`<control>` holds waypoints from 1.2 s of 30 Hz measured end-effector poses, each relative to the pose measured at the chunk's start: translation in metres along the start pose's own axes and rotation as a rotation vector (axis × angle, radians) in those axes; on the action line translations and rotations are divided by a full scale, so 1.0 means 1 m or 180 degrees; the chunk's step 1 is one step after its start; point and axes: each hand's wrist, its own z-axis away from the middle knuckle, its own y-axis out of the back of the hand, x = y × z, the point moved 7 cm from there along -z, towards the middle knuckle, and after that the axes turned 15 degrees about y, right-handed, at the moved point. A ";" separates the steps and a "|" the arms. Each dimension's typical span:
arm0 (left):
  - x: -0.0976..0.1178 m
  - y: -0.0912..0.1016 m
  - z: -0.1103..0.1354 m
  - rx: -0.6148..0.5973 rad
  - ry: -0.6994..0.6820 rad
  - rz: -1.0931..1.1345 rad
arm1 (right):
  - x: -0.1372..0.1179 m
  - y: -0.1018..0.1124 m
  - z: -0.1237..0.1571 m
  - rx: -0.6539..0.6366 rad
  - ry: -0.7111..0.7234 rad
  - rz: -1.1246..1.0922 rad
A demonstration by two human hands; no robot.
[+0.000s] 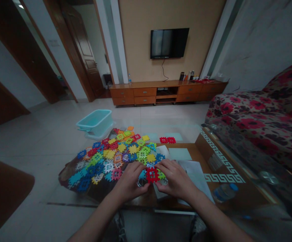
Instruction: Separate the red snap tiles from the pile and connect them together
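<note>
Both hands are brought close together in front of the body, over the near edge of the desk (201,152). A red tile (152,175), toothed at the edges, is held upright or nearly so in the gap between them. Its left side is pinched by fingers and thumb of the left hand (131,180); its right side is pinched likewise by the right hand (174,175). No marked long axis is shown: the tile is roughly square, its face turned toward the viewer. Neither hand can be called nearer; contact is made by both.

A green tile (161,174) is seen at the red tile's right edge, framed by the right fingers and thumb. Whether the two are joined cannot be told, the edge being partly covered.

Relative to the hands, the red tile is placed squarely between the fingertips. The pile of mixed tiles (122,147) is spread beyond and to the left, nearer the left hand. Two red tiles (167,140) are set side by side, farther off. White sheets (197,174) and a bottle (225,192) are noted to the right.
</note>
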 end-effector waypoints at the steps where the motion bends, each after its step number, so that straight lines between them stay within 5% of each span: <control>1: 0.001 0.000 0.000 0.0021 -0.0015 -0.0039 | 0.000 0.000 0.000 -0.0004 0.0002 0.0003; 14: 0.006 -0.002 0.002 0.0263 -0.0155 -0.0501 | 0.001 0.004 0.001 0.0157 -0.0074 0.0009; 22: -0.002 0.010 -0.001 0.0910 0.0132 -0.0197 | 0.003 0.009 -0.001 0.0724 -0.0282 -0.0082; 36: 0.002 0.011 0.000 0.0989 0.0166 -0.0138 | 0.004 0.006 -0.002 0.1093 -0.0442 -0.0168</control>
